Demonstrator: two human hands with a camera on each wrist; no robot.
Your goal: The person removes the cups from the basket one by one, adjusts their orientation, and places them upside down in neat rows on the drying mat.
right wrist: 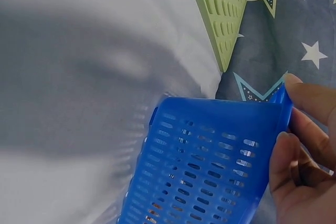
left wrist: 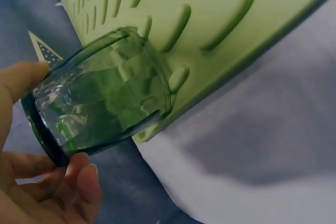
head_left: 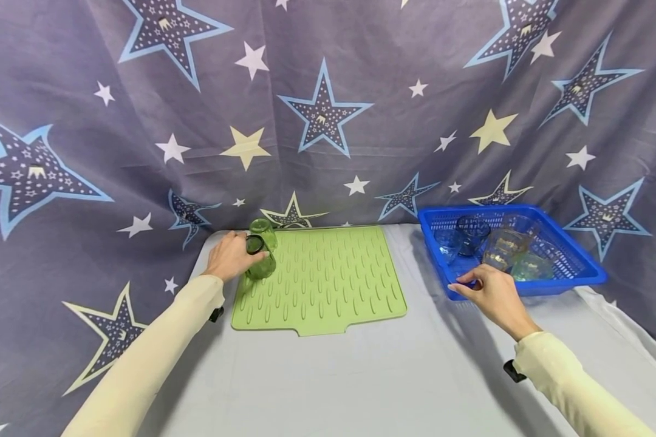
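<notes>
- The wide, flat, light-green ridged mat (head_left: 328,279) in front of you looks thin and somewhat flexible; its raised ridges should help a glass sit without sliding.
- The blue perforated plastic basket (right wrist: 210,111), over to your right, looks light and fairly stiff, though its load of tinted drinking glasses (head_left: 505,249) probably adds weight; steady it by the rim.
- Your right hand (head_left: 492,297) pinches the basket's rim at the near left corner, thumb and fingers nearly together on the plastic.
- Your left hand (head_left: 232,256) grips one glass by its upper end, thumb and fingers parted by the glass's width and bent against it.
- That green transparent glass tumbler (left wrist: 110,95) stands at the mat's left edge, thick dark end up. It is rigid, likely smooth, slippery if wet, and could chip; hold it around the thick end, with light, even pressure.
- Just beyond it is a second, lighter-green glass tumbler (head_left: 262,227), so guard against knocking the two.
</notes>
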